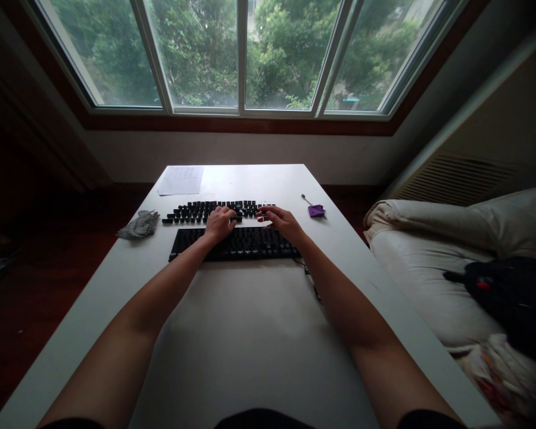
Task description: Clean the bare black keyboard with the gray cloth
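Note:
A black keyboard base [250, 244] lies across the middle of the white table [250, 333]. Behind it, rows of loose black keycaps [192, 211] are laid out. My left hand [218, 223] rests at the far edge of the keyboard with fingers curled around a keycap in the row. My right hand [281, 219] hovers over the keyboard's upper right part, fingers pinched together near the keycaps; what they hold is too small to name.
A grey cloth [139, 225] lies at the table's left edge. A sheet of paper [181, 179] sits at the far left corner. A purple tool [315, 209] lies right of the keycaps. A cable [312, 286] trails off the keyboard. A sofa [451, 268] with a black bag [513, 292] stands right.

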Tool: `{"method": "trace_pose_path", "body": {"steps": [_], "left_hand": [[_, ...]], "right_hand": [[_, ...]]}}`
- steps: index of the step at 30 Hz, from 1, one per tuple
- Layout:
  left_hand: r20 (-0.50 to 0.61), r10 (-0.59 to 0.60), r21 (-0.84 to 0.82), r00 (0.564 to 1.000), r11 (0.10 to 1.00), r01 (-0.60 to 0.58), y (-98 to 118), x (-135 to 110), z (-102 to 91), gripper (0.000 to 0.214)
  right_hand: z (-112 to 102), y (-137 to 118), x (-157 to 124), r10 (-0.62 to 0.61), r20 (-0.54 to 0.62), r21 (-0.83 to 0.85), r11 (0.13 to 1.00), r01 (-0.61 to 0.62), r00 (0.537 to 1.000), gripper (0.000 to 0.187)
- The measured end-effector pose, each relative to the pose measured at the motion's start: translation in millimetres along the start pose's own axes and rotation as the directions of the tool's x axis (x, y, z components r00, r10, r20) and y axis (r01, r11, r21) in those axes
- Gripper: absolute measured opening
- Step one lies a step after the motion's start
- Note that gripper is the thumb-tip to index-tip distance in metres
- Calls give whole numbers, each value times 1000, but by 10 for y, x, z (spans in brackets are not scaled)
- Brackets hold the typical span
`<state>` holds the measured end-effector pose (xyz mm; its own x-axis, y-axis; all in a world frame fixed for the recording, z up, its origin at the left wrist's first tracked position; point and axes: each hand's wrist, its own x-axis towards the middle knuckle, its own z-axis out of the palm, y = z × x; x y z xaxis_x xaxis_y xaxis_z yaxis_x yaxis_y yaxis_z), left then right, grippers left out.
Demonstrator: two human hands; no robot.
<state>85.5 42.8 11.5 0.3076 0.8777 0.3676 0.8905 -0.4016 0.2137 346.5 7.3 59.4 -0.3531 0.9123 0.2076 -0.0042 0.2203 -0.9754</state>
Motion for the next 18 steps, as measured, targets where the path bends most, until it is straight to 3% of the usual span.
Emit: {"method": "trace_pose_path", "body": {"steps": [5,12,15,18], "left_hand": [[-9,90,-97,996,991,-90,201,-239,-72,20],[102,273,-194,957,949,-250,608,-565,-184,23],[159,335,-190,929,934,-304,701,-641,-184,30],[176,358,-161,917,929,-332,718,-673,-149,34]], "right_hand": [[4,12,-2,-62,-124,50,996,68,990,32],[-4,30,5,-43,-222,177,981,84,974,50],[13,23,1,-23,-194,237,969,69,981,59],[11,35,-3,-3,-132,314,948,44,991,49]]}}
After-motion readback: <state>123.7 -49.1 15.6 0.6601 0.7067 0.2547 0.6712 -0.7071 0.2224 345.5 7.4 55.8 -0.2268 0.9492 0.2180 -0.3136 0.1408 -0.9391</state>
